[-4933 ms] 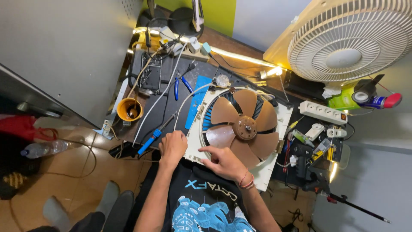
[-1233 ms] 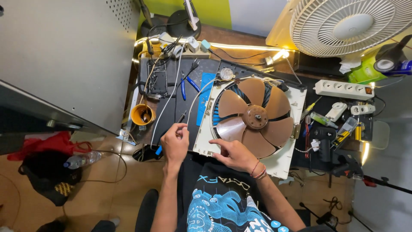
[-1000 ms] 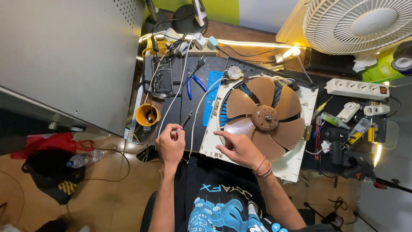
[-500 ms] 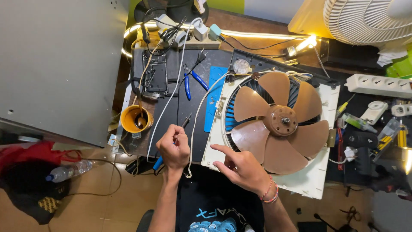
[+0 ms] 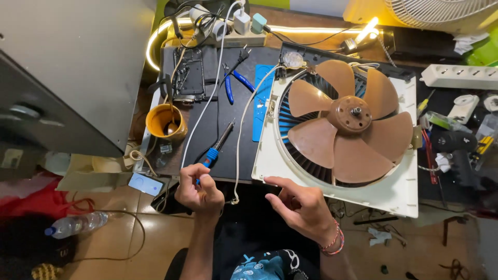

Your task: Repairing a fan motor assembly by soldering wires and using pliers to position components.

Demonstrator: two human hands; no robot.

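Observation:
A square white fan housing (image 5: 394,193) with a brown five-bladed fan (image 5: 346,122) lies flat on the dark workbench. My right hand (image 5: 298,207) rests at its near left corner, forefinger stretched along the frame's edge, holding nothing. My left hand (image 5: 198,192) is closed around the end of a white cable (image 5: 239,140) at the bench's front edge. Just above that hand lies a soldering iron with a blue grip (image 5: 217,148).
Blue-handled pliers (image 5: 234,83) and a blue mat (image 5: 263,101) lie left of the fan. An orange cup (image 5: 165,122) stands at the bench's left edge, a power strip (image 5: 236,32) at the back, another strip (image 5: 459,77) and small tools at right. A phone (image 5: 144,183) and bottle (image 5: 75,225) lie lower left.
The view has come closer to the bench. My left hand has drawn back toward the front edge with the cable; my right hand stays at the fan frame's near corner.

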